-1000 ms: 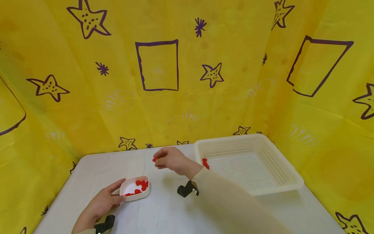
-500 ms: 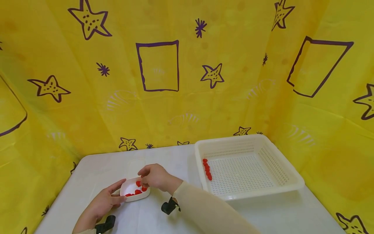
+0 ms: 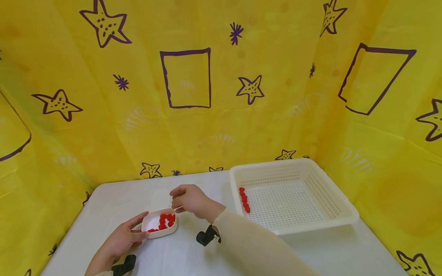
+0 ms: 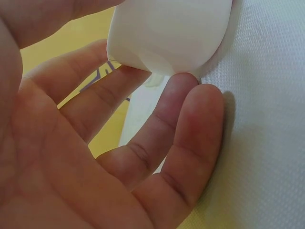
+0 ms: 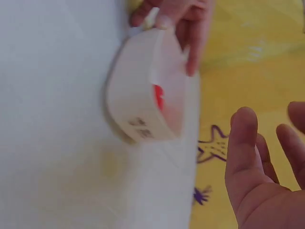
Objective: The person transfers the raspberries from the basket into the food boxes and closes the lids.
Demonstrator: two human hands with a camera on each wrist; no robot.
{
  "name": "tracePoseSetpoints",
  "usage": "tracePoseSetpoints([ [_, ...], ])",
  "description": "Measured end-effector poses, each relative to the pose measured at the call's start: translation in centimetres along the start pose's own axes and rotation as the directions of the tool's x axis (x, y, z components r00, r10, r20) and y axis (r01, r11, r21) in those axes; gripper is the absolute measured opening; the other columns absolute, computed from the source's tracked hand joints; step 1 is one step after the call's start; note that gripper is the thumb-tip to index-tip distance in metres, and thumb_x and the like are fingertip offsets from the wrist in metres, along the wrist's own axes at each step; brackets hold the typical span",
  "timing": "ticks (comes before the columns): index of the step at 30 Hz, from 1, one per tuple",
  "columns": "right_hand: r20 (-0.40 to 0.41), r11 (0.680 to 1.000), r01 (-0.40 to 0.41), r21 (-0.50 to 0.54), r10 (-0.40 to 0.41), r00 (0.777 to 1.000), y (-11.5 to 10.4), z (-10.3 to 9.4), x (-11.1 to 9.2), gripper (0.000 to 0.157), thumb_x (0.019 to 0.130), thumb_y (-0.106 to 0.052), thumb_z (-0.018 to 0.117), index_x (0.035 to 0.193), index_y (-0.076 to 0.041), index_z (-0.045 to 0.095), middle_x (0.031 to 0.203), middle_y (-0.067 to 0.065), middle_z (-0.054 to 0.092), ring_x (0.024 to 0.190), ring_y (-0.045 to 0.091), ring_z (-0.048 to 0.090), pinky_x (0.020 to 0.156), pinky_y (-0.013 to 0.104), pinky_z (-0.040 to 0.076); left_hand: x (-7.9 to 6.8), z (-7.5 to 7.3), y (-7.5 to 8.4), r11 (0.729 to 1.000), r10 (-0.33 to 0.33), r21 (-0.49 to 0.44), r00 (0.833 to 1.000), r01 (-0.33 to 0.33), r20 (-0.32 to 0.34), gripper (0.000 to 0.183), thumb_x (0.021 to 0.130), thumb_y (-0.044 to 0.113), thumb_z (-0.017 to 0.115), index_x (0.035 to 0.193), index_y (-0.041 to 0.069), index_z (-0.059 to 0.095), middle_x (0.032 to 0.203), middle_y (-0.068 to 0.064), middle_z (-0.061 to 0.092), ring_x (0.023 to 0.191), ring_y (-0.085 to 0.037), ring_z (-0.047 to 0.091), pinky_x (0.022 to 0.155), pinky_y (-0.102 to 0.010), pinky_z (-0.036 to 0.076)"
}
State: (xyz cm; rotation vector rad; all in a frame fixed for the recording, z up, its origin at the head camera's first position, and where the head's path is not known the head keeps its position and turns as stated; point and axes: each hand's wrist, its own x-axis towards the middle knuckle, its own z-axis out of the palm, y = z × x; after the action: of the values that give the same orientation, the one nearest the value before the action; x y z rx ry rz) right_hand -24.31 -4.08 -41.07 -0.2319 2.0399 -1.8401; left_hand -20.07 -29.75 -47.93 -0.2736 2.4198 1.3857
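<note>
Left grip (image 3: 119, 238) holding white box (image 5: 131, 83), blurred dark marking (image 5: 144, 132), unreadable

2 sleeved arms (image 3: 255, 243) reach forward — left hand (image 3: 121, 237) grips, right hand (image 3: 190, 201) hovers, fingers (image 5: 243, 140) loosely bent.

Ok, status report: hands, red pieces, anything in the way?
Left hand grips white box. Right hand near box, nothing visible in it. Red pieces in box, red row in basket. No obstruction seen.

The small box (image 4: 169, 36) looks smooth plastic, the basket (image 3: 324, 224) glossy plastic, the tablecloth (image 4: 267, 133) matt, woven fabric.
</note>
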Motion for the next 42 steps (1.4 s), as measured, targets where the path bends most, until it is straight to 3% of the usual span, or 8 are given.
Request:
tracePoseSetpoints([
  [7,0.054,0.969,0.11,0.221,-0.125,0.991,-4.0,-7.4,-1.4,0.035,0.095,-0.008,0.068,0.129,-0.008,0.063,0.124,0.009,0.06,0.102,0.031,0.066,0.085,0.041,0.055,-0.1,-0.3,0.0,1.0,-0.007,0.006,1.0,0.007,-0.002,0.085,0.084,0.017,0.08,0.155,0.01,0.035,0.151,-0.028,0.033,0.098,-0.029,0.057,0.079,-0.038,0.056],
  [12,0.075,0.939,0.19,0.288,-0.22,0.973,-4.8,-14.1,-2.5,0.048,0.097,-0.006,0.063,0.142,-0.003,0.05,0.142,0.017,0.048,0.122,0.043,0.053,0.094,0.046,0.05,-0.1,-0.3,0.1,1.0,-0.002,0.005,1.0,0.002,-0.01,0.084,0.083,0.016,0.08,0.155,0.009,0.036,0.151,-0.028,0.034,0.098,-0.028,0.057,0.079,-0.037,0.056],
  [17,0.045,0.95,0.214,0.228,-0.23,0.972,-3.5,-19.9,-3.9,0.054,0.097,-0.007,0.063,0.148,-0.006,0.044,0.147,0.019,0.041,0.127,0.042,0.049,0.096,0.048,0.048,0.1,-0.2,-0.1,1.0,-0.01,-0.003,1.0,0.01,-0.007,0.083,0.084,0.014,0.079,0.154,0.009,0.036,0.152,-0.028,0.033,0.098,-0.029,0.057,0.079,-0.037,0.056],
  [22,0.029,0.976,0.181,0.123,-0.186,0.982,-1.1,-23.9,-5.0,0.062,0.097,-0.007,0.066,0.152,-0.013,0.04,0.15,0.019,0.036,0.126,0.043,0.05,0.095,0.049,0.049,0.1,-0.2,-0.1,1.0,-0.014,-0.002,1.0,0.014,-0.001,0.082,0.085,0.015,0.079,0.155,0.009,0.035,0.151,-0.029,0.033,0.098,-0.028,0.057,0.079,-0.038,0.056],
  [28,0.139,0.991,0.091,-0.097,-0.077,0.987,1.6,-26.3,-5.6,0.068,0.092,-0.007,0.072,0.152,-0.01,0.039,0.154,0.021,0.032,0.125,0.043,0.051,0.094,0.048,0.05,0.2,-0.1,-0.2,1.0,-0.012,0.002,1.0,0.012,-0.001,0.082,0.085,0.015,0.078,0.155,0.009,0.035,0.151,-0.028,0.033,0.097,-0.028,0.056,0.079,-0.038,0.055],
  [33,0.211,0.943,0.015,-0.334,0.059,0.976,3.2,-26.6,-5.7,0.06,0.087,-0.015,0.078,0.142,-0.01,0.054,0.147,0.017,0.046,0.114,0.036,0.06,0.088,0.043,0.054,0.2,-0.1,-0.2,1.0,-0.005,-0.006,1.0,0.005,-0.004,0.082,0.085,0.014,0.079,0.155,0.009,0.036,0.152,-0.028,0.033,0.098,-0.029,0.056,0.079,-0.037,0.056],
  [39,0.267,0.904,-0.087,-0.419,0.215,0.939,4.9,-25.7,-5.7,0.046,0.083,-0.005,0.077,0.127,-0.011,0.067,0.135,0.013,0.054,0.1,0.031,0.062,0.081,0.044,0.056,0.2,0.0,-0.1,1.0,0.012,-0.006,1.0,-0.012,-0.003,0.082,0.085,0.015,0.079,0.155,0.01,0.036,0.151,-0.028,0.034,0.098,-0.028,0.056,0.079,-0.038,0.055],
  [42,0.281,0.881,-0.096,-0.463,0.248,0.927,5.6,-25.1,-5.7,0.039,0.082,-0.004,0.077,0.119,-0.013,0.072,0.127,0.011,0.058,0.095,0.03,0.062,0.079,0.044,0.057,0.2,0.0,-0.1,1.0,0.018,-0.004,1.0,-0.018,-0.002,0.082,0.085,0.015,0.079,0.155,0.009,0.036,0.151,-0.028,0.034,0.099,-0.028,0.056,0.08,-0.038,0.055],
])
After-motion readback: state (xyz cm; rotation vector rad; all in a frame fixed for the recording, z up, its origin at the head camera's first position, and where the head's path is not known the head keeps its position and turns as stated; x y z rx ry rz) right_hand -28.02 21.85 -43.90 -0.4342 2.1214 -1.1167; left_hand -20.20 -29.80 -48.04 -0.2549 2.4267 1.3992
